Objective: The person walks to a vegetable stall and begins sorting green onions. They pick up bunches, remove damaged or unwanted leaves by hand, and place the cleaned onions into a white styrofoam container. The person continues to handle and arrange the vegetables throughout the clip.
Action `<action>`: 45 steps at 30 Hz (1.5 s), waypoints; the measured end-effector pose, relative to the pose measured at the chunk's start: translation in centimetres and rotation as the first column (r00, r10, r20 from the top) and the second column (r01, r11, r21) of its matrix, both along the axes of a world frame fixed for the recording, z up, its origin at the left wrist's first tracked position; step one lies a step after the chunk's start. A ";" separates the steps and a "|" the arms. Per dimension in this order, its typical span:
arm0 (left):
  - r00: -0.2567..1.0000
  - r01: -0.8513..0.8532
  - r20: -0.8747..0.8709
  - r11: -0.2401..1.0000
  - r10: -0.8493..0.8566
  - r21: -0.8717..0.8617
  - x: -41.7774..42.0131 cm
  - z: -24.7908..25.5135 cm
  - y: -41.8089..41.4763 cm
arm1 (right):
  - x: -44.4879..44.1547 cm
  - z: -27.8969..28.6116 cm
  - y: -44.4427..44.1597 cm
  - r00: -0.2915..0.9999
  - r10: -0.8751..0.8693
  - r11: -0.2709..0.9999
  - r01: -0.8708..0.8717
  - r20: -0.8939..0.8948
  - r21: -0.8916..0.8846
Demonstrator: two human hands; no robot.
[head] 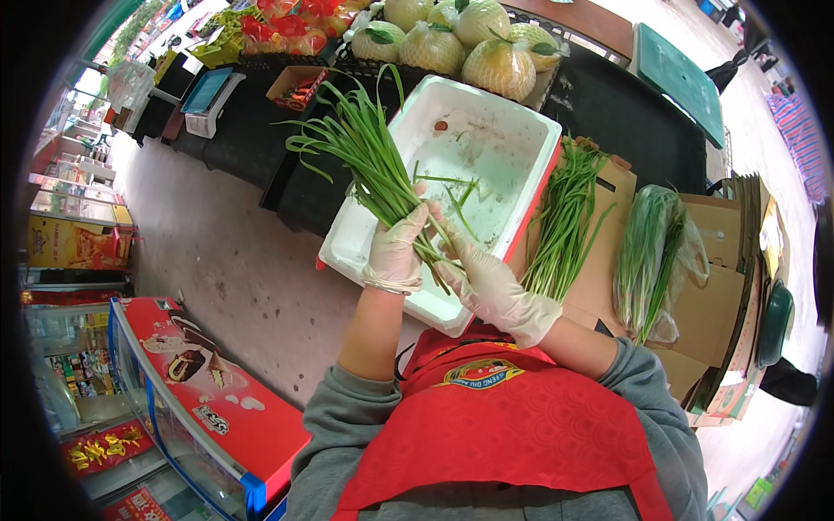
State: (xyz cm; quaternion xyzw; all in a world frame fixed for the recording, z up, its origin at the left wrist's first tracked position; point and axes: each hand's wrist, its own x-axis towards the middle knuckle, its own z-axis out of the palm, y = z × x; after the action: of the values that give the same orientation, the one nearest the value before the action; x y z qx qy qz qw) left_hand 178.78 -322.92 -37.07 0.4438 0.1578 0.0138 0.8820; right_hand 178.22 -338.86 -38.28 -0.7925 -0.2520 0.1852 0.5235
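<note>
My left hand [399,251], in a pale disposable glove, is closed around a bunch of long green leafy stalks [371,156] that look like garlic chives. Their leaves fan out up and to the left, past the box's rim. Lower down, the gloved fingers of my right hand [495,286] pinch the stem ends. Both hands are over a white foam box [521,127]. Loose green pieces [461,202] and dirt lie on its floor. To the right, a second pile of similar greens [567,215] rests on cardboard.
A clear plastic bag of greens [648,260] lies on the flattened cardboard [707,299]. Wrapped pomelos [498,68] fill a black crate behind the box. A scale [210,104] and a small carton [296,88] stand at the left. A red-topped freezer [228,391] is at lower left.
</note>
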 end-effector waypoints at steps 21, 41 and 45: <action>0.923 0.382 0.100 0.916 -0.372 -0.120 -1.0 1.9 -2.4 | -2.3 2.0 -1.1 0.751 0.112 0.802 0.319 -0.651 0.505; 0.936 0.327 0.119 0.943 -0.332 0.059 -0.9 1.3 -2.8 | -2.1 2.4 -1.1 0.821 0.161 0.783 0.232 -0.548 0.578; 0.970 0.217 0.162 0.940 -0.179 -0.264 -0.5 3.8 -3.4 | -2.1 2.8 -1.5 0.811 0.224 0.783 0.179 -0.540 0.595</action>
State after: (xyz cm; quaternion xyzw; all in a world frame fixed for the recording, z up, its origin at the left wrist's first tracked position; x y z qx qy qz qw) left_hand 178.28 -326.28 -33.32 0.3262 0.0526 -0.0677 0.9414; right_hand 176.16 -340.40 -35.52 -0.4756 -0.1354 0.3323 0.8032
